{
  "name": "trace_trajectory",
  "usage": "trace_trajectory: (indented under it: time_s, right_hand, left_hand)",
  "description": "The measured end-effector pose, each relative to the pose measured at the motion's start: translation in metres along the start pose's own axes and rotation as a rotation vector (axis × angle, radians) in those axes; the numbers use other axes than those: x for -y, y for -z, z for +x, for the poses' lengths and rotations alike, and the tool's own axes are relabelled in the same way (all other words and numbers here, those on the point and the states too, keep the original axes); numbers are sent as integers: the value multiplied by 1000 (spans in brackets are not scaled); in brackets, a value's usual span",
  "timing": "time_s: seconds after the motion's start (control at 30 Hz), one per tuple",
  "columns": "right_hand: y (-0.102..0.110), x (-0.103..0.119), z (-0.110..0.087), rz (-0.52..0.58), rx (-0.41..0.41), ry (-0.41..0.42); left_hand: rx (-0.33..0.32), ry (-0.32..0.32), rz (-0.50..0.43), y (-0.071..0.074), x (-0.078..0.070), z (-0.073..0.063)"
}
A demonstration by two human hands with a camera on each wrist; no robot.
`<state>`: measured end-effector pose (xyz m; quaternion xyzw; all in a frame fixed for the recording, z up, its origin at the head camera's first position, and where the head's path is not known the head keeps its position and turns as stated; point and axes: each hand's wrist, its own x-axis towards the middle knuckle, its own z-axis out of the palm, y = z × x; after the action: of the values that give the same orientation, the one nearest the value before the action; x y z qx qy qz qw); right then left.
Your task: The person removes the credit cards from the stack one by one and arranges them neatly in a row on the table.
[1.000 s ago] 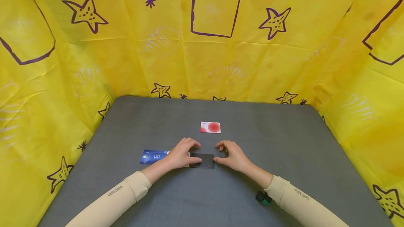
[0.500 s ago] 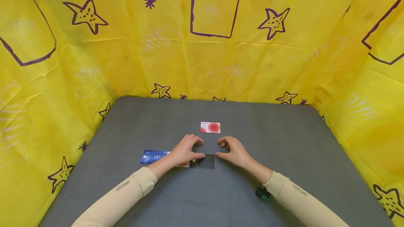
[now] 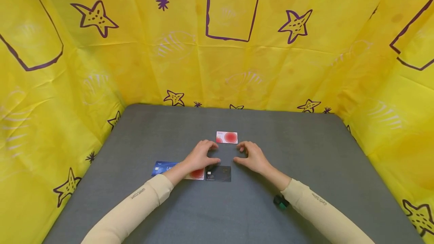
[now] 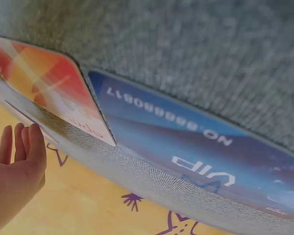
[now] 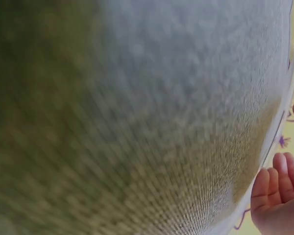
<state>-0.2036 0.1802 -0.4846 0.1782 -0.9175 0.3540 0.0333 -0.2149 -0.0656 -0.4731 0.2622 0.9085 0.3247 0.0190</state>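
A row of cards lies flat on the grey table: a blue VIP card [image 3: 163, 167], a red and white card [image 3: 197, 174] and a black VIP card [image 3: 218, 174]. Farther back is another red and white card [image 3: 227, 137]. My left hand [image 3: 200, 156], fingers loosely bent and holding nothing, is just beyond the row. Its forearm covers parts of the blue and middle cards. Opposite it, my right hand [image 3: 254, 157] is likewise relaxed and holds nothing. Both hands' fingers are near the back card's front corners. In the left wrist view the blue card [image 4: 186, 142] lies beside an orange-red card [image 4: 49, 83].
The grey table [image 3: 305, 150] has yellow patterned cloth [image 3: 223, 63] hanging behind it and along both sides. A small black and green device [image 3: 280, 202] is at the right wrist.
Both hands have moved away from the black card toward the back card. More of the black card and the middle red and white card shows. The cards themselves have not moved on the table.
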Motion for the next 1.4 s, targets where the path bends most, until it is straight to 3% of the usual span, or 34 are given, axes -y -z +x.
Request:
trace_trajectory:
  time_s: [0.4,0.63,0.97,1.4]
  right_hand:
    - [3,-9,14,-17,-27,-28]
    - [5,-10,19,-18,-42,-22]
    - [7,-10,28,-19,-34,-78]
    - [4,-15,37,-53,-44,-74]
  left_hand:
    - [-63,57,-43,2,6,13]
    - [-62,101,-48,3,9,20]
    - [-70,133,-49,2,11,29]
    - [-105,132,-32,0,15,41]
